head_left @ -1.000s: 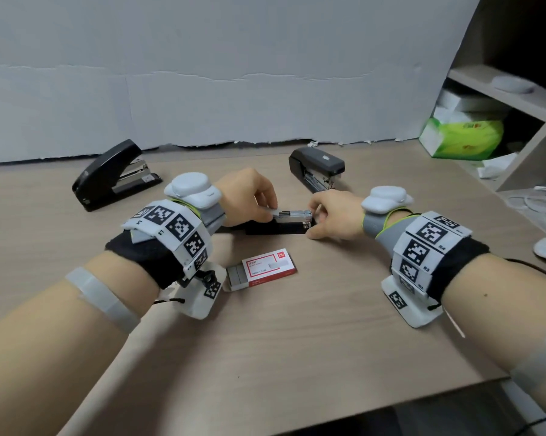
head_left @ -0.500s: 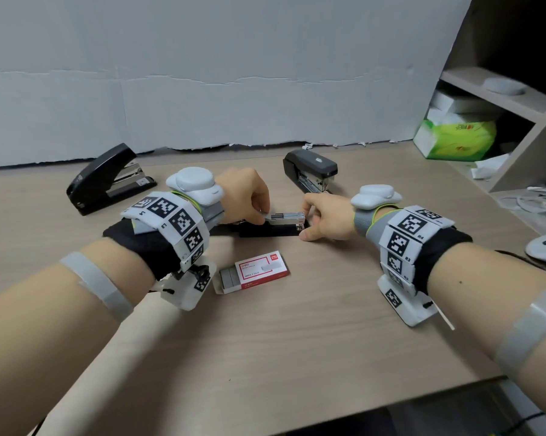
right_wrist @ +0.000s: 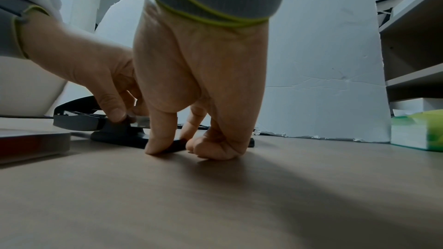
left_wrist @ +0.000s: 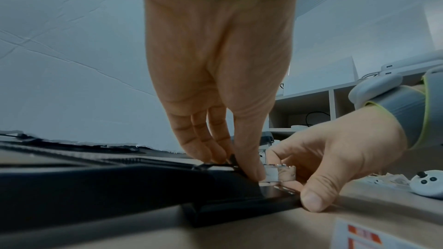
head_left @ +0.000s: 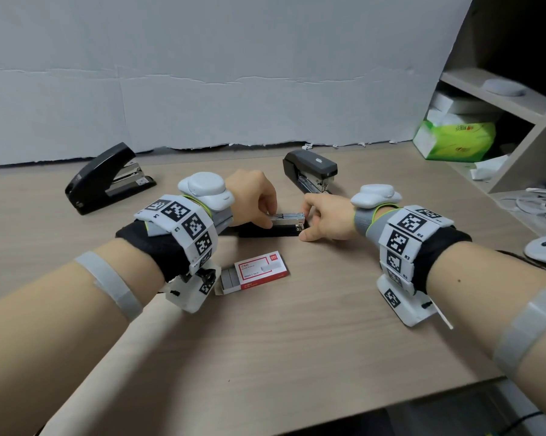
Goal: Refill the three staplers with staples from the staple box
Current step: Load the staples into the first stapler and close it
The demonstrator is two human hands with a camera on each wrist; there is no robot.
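The left hand (head_left: pixel 253 196) has its grip closed on the metal staple magazine (head_left: pixel 289 215) of the middle stapler (head_left: pixel 267 229), thumb and fingertips pinching the rail from above; in the left wrist view the thumb tip presses the shiny end of that rail where it leaves the black body. The right hand (head_left: pixel 326 217) faces it from the other side: its thumb rests at the front edge of the stapler's black base, touching the tabletop (head_left: pixel 296 335), and its index finger curls round the front end of the magazine, so this grip is closed on the same stapler, steadying it. The other right fingers are folded under, knuckles on the tabletop, as the right wrist view shows.

Just nearer the person than the two grips, and slightly toward the left one, lies the red and white staple box (head_left: pixel 256 271), its tray slid out at the left end with grey staple strips showing. Beyond the left grip and well to its left stands a black stapler (head_left: pixel 106 179) with its top raised. Just beyond the right grip sits another black stapler (head_left: pixel 311 169). Far to the right of the right grip, a green tissue pack (head_left: pixel 455 141) lies by a shelf unit (head_left: pixel 514 99), and a white game controller (head_left: pixel 545 247) lies at the tabletop's right edge.
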